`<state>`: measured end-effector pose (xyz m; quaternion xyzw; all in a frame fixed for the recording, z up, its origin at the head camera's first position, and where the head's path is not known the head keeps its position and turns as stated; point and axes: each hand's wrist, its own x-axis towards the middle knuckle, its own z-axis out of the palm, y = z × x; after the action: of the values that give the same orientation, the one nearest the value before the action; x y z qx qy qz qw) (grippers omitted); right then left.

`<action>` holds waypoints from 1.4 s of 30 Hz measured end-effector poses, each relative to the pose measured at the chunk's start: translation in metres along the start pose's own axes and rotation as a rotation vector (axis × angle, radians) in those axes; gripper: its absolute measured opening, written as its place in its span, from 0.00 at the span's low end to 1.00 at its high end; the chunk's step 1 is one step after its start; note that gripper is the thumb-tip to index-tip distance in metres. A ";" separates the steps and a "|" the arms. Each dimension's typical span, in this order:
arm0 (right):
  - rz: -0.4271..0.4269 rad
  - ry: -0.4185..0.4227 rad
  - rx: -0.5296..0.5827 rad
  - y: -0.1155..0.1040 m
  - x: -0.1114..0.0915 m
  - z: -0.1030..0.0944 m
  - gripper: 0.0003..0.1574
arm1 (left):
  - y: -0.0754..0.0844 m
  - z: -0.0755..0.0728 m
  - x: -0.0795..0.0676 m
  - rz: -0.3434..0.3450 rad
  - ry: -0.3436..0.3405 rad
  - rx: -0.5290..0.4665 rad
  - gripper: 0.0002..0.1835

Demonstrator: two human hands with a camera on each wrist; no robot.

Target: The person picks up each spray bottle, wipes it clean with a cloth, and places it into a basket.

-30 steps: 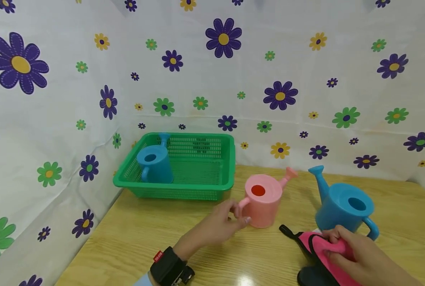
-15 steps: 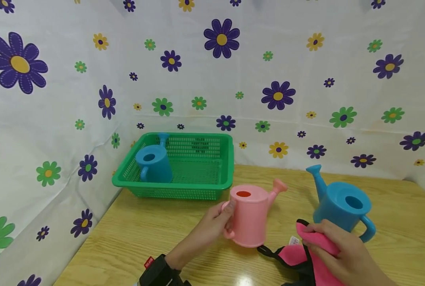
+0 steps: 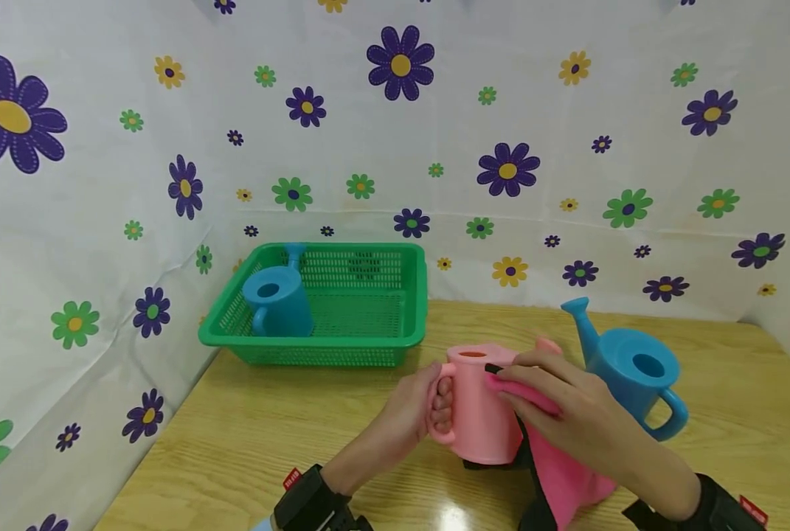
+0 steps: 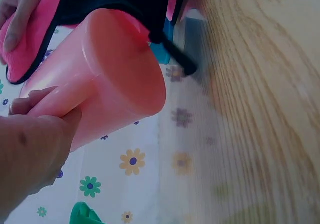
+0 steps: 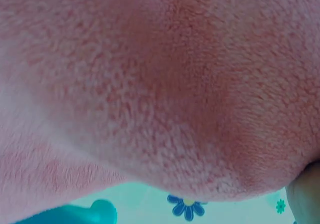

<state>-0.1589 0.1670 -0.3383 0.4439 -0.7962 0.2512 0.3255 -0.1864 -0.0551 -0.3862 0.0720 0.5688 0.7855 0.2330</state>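
Note:
My left hand [image 3: 404, 409] grips the handle of a pink watering can [image 3: 477, 428], its fingers curled through the loop. In the left wrist view the base of the pink can [image 4: 127, 59] tilts toward the camera, off the wood. My right hand [image 3: 583, 417] pinches a pink cloth [image 3: 563, 476] with black edging against the can's upper side. That cloth hangs down toward the table and partly covers the can's spout side. Its fuzzy pink surface [image 5: 150, 94] fills most of the right wrist view.
Close by on the right stands a blue watering can [image 3: 636, 369]. A green basket [image 3: 328, 355] at the back left holds another blue watering can [image 3: 280, 304]. Beneath everything is a wooden table [image 3: 248, 435], with a flowered white sheet [image 3: 341, 44] behind it.
My left hand has gone from touching the pink watering can to gripping its handle and lifting it nearer. My right hand has brought the cloth leftward and up onto the can.

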 end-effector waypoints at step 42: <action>-0.171 -0.289 -0.120 -0.017 -0.003 0.027 0.19 | 0.005 0.010 -0.004 0.087 0.111 0.007 0.23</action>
<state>-0.1506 0.1417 -0.3568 0.5212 -0.8076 0.1084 0.2538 -0.1801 -0.0494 -0.3773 0.0539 0.5798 0.7958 0.1665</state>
